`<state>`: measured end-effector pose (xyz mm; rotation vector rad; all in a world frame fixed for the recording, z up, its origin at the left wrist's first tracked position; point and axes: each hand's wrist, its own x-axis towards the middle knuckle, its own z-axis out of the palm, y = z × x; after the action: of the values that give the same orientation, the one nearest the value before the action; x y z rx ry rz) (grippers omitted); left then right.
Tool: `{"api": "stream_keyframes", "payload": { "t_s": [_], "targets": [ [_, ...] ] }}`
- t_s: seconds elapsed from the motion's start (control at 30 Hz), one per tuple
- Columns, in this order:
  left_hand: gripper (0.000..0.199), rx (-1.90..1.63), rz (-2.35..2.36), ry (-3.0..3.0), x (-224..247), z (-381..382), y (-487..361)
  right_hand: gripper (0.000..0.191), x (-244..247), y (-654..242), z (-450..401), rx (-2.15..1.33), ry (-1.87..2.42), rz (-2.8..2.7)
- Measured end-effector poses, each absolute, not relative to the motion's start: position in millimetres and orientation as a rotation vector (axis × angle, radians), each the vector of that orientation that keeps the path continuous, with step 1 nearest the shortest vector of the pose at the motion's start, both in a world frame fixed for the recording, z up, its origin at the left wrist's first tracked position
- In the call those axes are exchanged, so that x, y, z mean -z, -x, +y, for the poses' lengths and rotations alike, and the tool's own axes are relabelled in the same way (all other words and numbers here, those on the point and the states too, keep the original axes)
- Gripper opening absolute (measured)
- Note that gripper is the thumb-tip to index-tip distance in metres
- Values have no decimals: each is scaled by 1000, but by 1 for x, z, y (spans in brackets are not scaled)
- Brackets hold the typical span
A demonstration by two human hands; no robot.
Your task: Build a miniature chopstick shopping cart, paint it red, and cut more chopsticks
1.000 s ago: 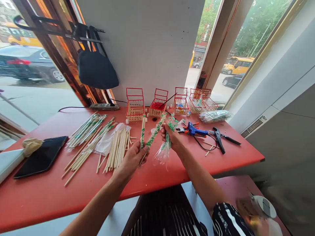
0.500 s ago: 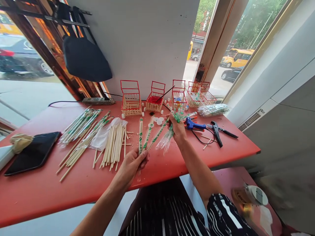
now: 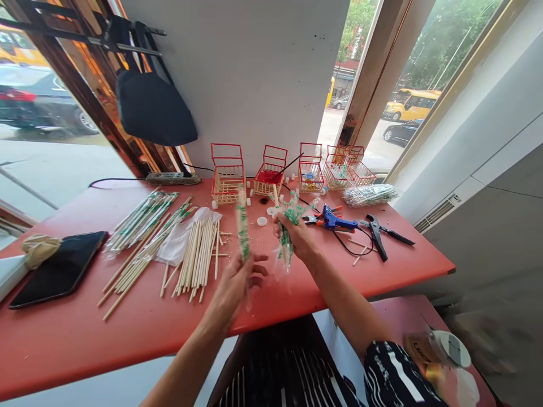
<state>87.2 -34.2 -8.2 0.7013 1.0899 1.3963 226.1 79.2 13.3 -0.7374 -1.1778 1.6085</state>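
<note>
My left hand point(image 3: 240, 277) grips a pack of wrapped chopsticks point(image 3: 242, 223), upright and blurred by motion; some of its fingers are spread to the right. Over the table's front middle, my right hand point(image 3: 300, 237) is closed around a crumpled bunch of clear and green plastic wrappers point(image 3: 292, 210). A pale stick end point(image 3: 275, 195) shows above that fist, and wrapped material hangs below it. Left of my hands lies a pile of bare chopsticks point(image 3: 195, 257) beside a white plastic bag point(image 3: 175, 240). Further left are wrapped chopsticks point(image 3: 142, 220).
Small red-framed stick carts point(image 3: 227, 175) line the wall. A blue glue gun point(image 3: 337, 219) with a cable and black pliers point(image 3: 376, 237) lie right, near a bundle of wrappers point(image 3: 368, 195). White plastic discs point(image 3: 262, 221) lie centrally. A black tablet point(image 3: 59, 271) rests left.
The wrapped packs fanned from my left hand have come apart: one stays in it, held upright. My right hand has moved slightly left and lower with the wrappers. The view has shifted slightly.
</note>
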Motion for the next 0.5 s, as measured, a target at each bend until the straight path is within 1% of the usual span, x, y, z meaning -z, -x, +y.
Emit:
{"api": "stream_keyframes", "payload": {
  "t_s": [0.07, 0.13, 0.27, 0.33, 0.4, 0.5],
  "targets": [
    [57, -1542, 1101, -654, -1, -24, -67, 52, -15, -229, 77, -1706, 678, -1237],
    [50, -1603, 1022, -650, -14, -10, -54, 50, -15, -228, 73, -1804, 632, -1357],
    [37, -1563, 1013, -732, -38, 18, -54, 51, -13, -221, 65, -1839, 636, -1602],
    [36, -1572, 1071, -738, -45, 26, -55, 50, -12, -218, 62, -1842, 636, -1666],
    [37, -1676, 1110, -741, -49, 31, -44, 49, -12, -217, 61, -1881, 633, -1689],
    [44, -1861, 1176, -733, -58, 38, 8, 50, -13, -220, 61, -1919, 654, -1773]
  ]
}}
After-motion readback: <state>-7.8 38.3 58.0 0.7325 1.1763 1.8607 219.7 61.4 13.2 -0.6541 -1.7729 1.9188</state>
